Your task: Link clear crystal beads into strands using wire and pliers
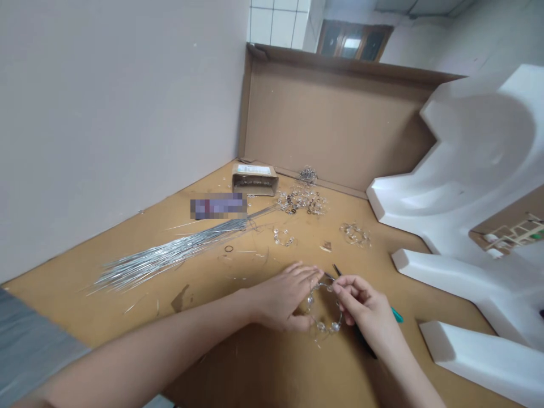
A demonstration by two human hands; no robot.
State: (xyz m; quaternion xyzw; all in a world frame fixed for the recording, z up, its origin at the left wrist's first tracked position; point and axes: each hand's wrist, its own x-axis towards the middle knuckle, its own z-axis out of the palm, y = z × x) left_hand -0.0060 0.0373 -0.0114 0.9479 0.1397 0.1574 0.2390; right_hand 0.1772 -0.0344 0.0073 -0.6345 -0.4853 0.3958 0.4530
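A ring of clear beads on silver wire lies between my hands on the tan work surface. My left hand is palm down on the ring's left side, fingers stretched out and thumb apart, touching it. At the ring's upper right, my right hand is closed, its thumb and forefinger pinching the wire. Partly hidden beneath this hand are pliers or cutters with a green-trimmed handle; a dark tip shows above the fingers.
A bundle of straight silver wires lies at left. Farther back are a small open cardboard box, a blurred purple item and a pile of beaded wire pieces. White foam blocks border the right; a cardboard wall stands behind.
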